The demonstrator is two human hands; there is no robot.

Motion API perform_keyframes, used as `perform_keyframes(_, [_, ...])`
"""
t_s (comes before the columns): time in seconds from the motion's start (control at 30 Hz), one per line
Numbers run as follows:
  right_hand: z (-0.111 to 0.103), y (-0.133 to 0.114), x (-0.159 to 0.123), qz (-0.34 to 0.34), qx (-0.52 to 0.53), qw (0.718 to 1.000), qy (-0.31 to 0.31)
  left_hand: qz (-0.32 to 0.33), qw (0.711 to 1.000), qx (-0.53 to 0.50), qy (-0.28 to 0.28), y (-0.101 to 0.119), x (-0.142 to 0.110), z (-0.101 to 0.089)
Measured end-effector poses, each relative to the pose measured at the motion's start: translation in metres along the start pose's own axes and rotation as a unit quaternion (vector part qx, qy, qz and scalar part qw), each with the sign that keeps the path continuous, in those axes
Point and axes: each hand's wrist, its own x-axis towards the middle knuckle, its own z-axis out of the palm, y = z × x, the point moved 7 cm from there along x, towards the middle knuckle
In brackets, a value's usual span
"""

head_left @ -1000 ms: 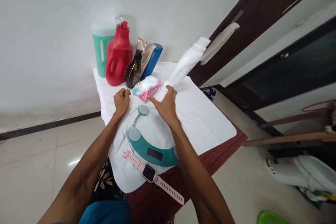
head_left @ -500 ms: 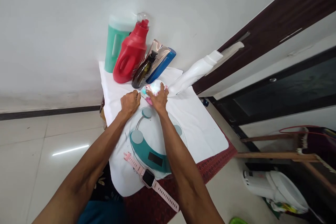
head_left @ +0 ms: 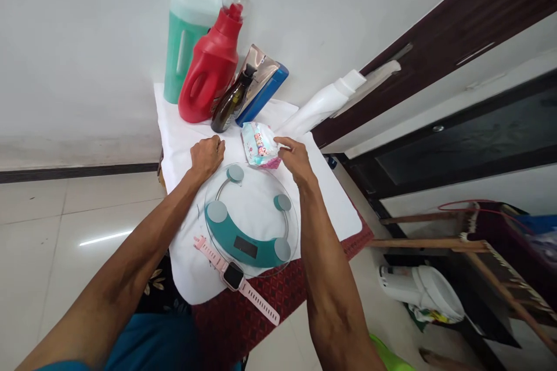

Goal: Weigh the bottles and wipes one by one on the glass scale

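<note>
A small white plastic packet (head_left: 260, 145) with pink and light-blue print lies on a white cloth (head_left: 335, 197). At its right edge is my right hand (head_left: 296, 157), its index finger stretched out and apart from the thumb; whether it touches the packet I cannot tell. My left hand (head_left: 208, 156) rests on the cloth as a closed fist, left of the packet, its palm side hidden. Between my forearms lies a round glass bathroom scale (head_left: 237, 243) with a teal band. A pink-strapped smartwatch (head_left: 234, 276) lies along the scale's near edge.
Against the wall stand a green jug (head_left: 176, 52), a red detergent bottle (head_left: 213, 64), a dark bottle (head_left: 230, 105), a bronze tube (head_left: 259, 64) and a blue bottle (head_left: 265, 95). A white bottle (head_left: 322, 107) leans right of the packet. A white bucket (head_left: 413, 287) is on the floor.
My right hand has come off the top of the packet and moved to its right side, uncovering the packet's front and the scale's right part. My left fist stays on the cloth. The view shifted slightly.
</note>
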Motion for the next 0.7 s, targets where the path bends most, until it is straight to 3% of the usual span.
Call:
perform_keyframes(0.07, [0.005, -0.009, 0.000, 0.010, -0.021, 1.000, 0.015, -0.001, 1.000, 0.006, 0.003, 0.000, 0.001, 0.001])
perform_keyframes(0.17, [0.032, -0.022, -0.003, 0.033, -0.088, 0.995, 0.039, 0.000, 1.000, 0.015, 0.011, 0.002, 0.002, 0.001])
perform_keyframes(0.3, [0.052, -0.022, -0.007, 0.073, -0.117, 0.987, 0.077, 0.002, 1.000, 0.025, 0.014, 0.002, 0.003, 0.002])
perform_keyframes(0.43, [0.032, -0.006, -0.005, 0.090, -0.069, 0.989, 0.091, 0.000, 0.999, 0.037, 0.007, 0.003, 0.004, 0.003])
perform_keyframes(0.53, [0.006, 0.001, -0.017, 0.057, -0.037, 0.991, 0.111, 0.003, 0.999, 0.043, 0.005, 0.004, 0.005, 0.003])
perform_keyframes(0.6, [-0.011, -0.001, -0.041, 0.018, -0.025, 0.990, 0.135, 0.007, 0.999, 0.045, 0.006, 0.004, 0.005, 0.004])
perform_keyframes(0.7, [-0.034, -0.006, -0.100, -0.021, -0.011, 0.986, 0.164, 0.011, 0.999, 0.044, 0.009, 0.004, 0.005, 0.006])
